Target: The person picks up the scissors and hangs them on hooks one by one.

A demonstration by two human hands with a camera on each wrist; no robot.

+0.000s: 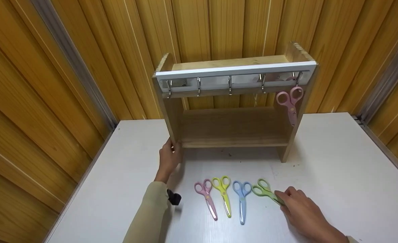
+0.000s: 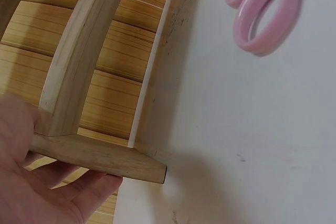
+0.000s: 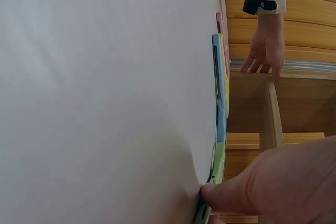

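Observation:
My left hand (image 1: 169, 158) grips the lower left side panel of a wooden rack (image 1: 234, 145), thumb on the inner side and fingers outside, as the left wrist view shows. With my right hand (image 1: 302, 211) I pinch the blade end of green scissors (image 1: 264, 189) on the table. To their left lie blue scissors (image 1: 242, 192), yellow scissors (image 1: 223, 189) and pink scissors (image 1: 205, 192), handles toward the rack. Another pair of pink scissors (image 1: 291, 104) hangs by a handle loop from the rightmost hook (image 1: 299, 79) of the rack's white rail (image 1: 236, 69).
Several more metal hooks, such as the middle hook (image 1: 230, 85), line the rail with nothing on them. The rack stands on a white table (image 1: 337, 162). Wood-patterned walls (image 1: 192, 30) close in the back and both sides.

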